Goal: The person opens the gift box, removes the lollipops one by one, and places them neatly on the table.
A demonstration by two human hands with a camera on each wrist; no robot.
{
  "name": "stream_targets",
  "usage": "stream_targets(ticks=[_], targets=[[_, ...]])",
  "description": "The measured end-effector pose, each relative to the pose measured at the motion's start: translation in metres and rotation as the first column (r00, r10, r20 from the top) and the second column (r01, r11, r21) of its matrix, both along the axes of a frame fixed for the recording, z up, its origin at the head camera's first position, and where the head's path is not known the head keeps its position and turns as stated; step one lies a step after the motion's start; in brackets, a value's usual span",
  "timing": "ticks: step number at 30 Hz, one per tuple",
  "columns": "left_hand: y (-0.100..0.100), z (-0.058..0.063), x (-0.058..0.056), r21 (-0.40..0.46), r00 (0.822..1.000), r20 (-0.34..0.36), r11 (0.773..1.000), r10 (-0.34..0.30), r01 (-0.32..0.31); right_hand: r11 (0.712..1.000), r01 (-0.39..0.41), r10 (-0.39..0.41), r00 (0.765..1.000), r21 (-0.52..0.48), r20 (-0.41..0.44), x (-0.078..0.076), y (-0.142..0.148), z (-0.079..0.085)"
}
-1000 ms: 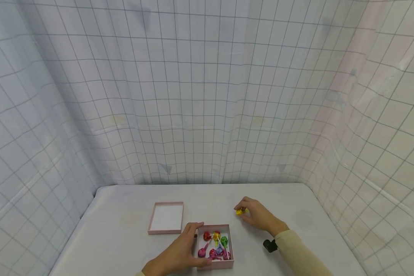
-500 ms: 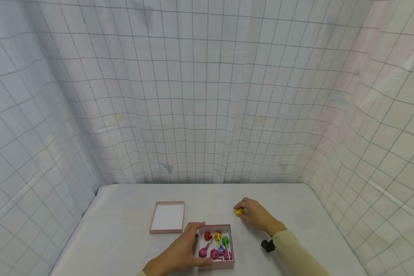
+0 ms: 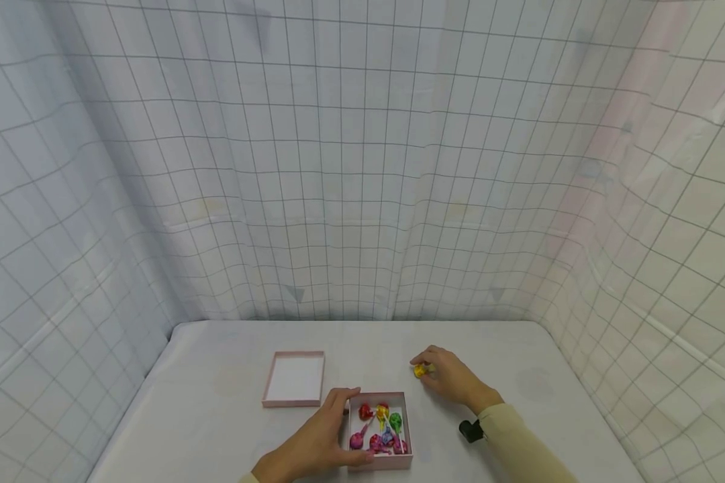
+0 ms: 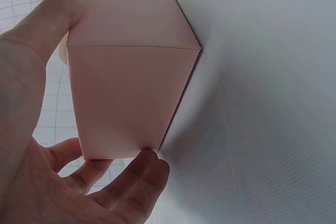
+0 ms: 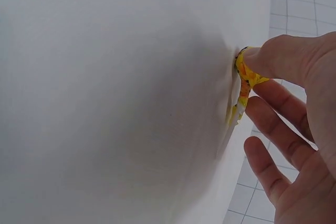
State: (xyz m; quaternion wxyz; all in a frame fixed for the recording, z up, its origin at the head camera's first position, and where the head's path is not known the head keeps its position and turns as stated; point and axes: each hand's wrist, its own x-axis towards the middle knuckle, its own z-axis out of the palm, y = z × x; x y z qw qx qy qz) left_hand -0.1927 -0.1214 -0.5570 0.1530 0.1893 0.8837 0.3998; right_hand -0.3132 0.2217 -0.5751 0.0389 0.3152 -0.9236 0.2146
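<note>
My left hand (image 3: 317, 439) grips the pink open-topped box (image 3: 394, 462), its thumb on the near wall and its fingers along the left side. In the left wrist view the box's pink outer walls (image 4: 131, 93) show between thumb and fingers. Several wrapped lollipops, red, yellow, green, blue and pink, lie inside. To the right and farther back, my right hand (image 3: 453, 381) pinches a yellow-wrapped lollipop (image 3: 420, 371) by its head. In the right wrist view that lollipop (image 5: 244, 74) is close to the table surface, its white stick slanting down.
A shallow pink lid (image 3: 295, 378) with a white inside lies at the back left of the white table (image 3: 229, 376). A black device (image 3: 471, 431) sits at the right wrist. White grid-patterned curtains (image 3: 362, 168) enclose the table's back and sides.
Both hands keep nearly the same places, the left at the box and the right at the yellow lollipop. The whole view has shifted very slightly.
</note>
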Motion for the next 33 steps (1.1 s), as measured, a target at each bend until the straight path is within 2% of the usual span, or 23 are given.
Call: stream_targets(ticks=[20, 28, 33], targets=[[0.0, 0.002, -0.002, -0.013, 1.0, -0.009, 1.0, 0.001, -0.001, 1.0, 0.003, -0.003, 0.999, -0.025, -0.034, 0.008, 0.005, 0.011], [0.001, 0.003, 0.0, -0.018, 1.0, -0.014, 1.0, 0.001, -0.001, 0.999, 0.04, -0.041, 0.999, -0.015, -0.026, 0.018, 0.003, 0.023], [0.002, 0.003, 0.001, -0.021, 1.0, -0.024, 1.0, 0.002, -0.003, 1.0, 0.008, -0.008, 0.997, 0.003, -0.076, 0.025, -0.003, 0.034]])
